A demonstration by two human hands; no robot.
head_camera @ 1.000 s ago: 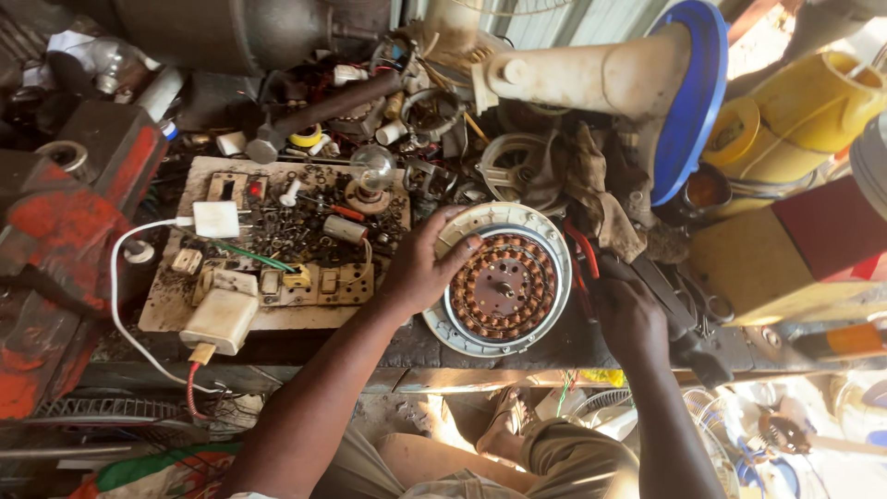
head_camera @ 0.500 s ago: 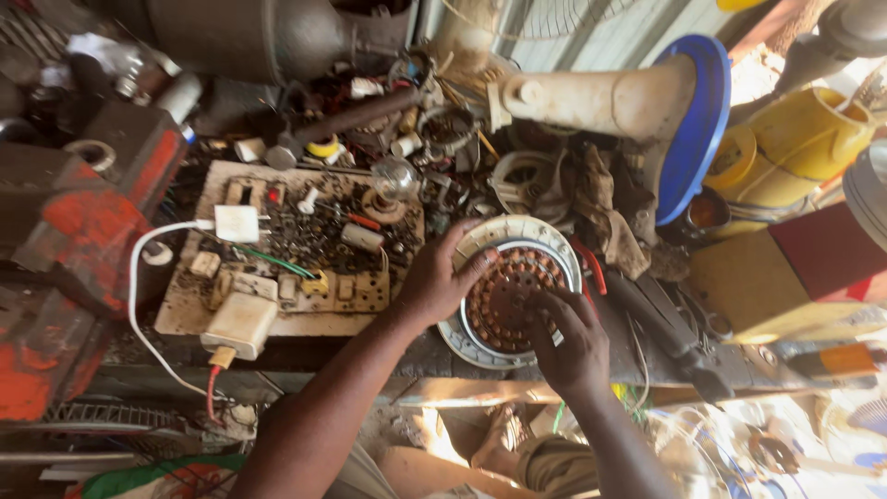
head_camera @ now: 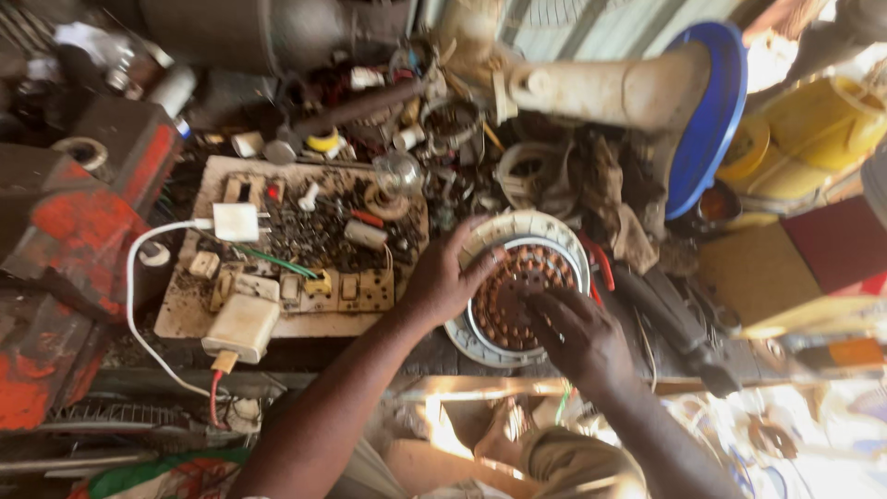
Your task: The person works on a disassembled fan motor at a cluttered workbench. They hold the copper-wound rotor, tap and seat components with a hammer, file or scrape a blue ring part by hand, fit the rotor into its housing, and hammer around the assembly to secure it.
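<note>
Starting on the far left there's a beat-up red metal block [head_camera: 65,249], maybe a vise or machine body, parked at the edge of the desk [head_camera: 434,356]. Next to it sits a grimy wooden board [head_camera: 277,323] with switches and sockets screwed on, plus a white plug [head_camera: 236,222] and a white adapter [head_camera: 242,328] with its white cable [head_camera: 139,305] looping off the side, so it looks like a homemade test board kept within easy reach. Loose screws and bits are scattered all over it. Moving right, the left hand [head_camera: 443,277] has its fingers spread wide over the rim of the round motor stator [head_camera: 517,291], which lies flat on the desk just beside the board, copper windings facing up; that grip looks like it's there to keep it from sliding. The right hand [head_camera: 577,337] rests on top of the windings with fingers curled, and I can't tell if it's pinching anything. Past that, a cream fan neck [head_camera: 610,92], a blue disc [head_camera: 716,111] and a yellow jug [head_camera: 813,129].
</note>
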